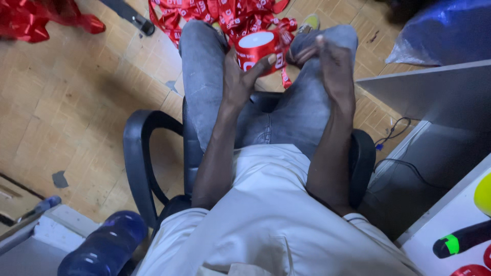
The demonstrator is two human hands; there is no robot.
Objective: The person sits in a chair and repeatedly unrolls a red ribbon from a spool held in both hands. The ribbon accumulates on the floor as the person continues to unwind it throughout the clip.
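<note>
Left hand point(240, 76) fingers curled around a red ribbon roll point(258, 48), thumb across its front face, gripping it above the knees. Right hand point(330, 61) fingers bunched and pinched on the loose ribbon end point(294, 55) just beside the roll; pinch partly hidden by the back of the hand. A strip of ribbon hangs down between the legs. Person sits in a black chair point(138, 153), grey jeans, pale shirt. Heap of red ribbon point(225, 15) on the wooden floor point(76, 102) past the knees. Blue bottle point(105, 248) lower left, grey desk point(434, 92) at right.
</note>
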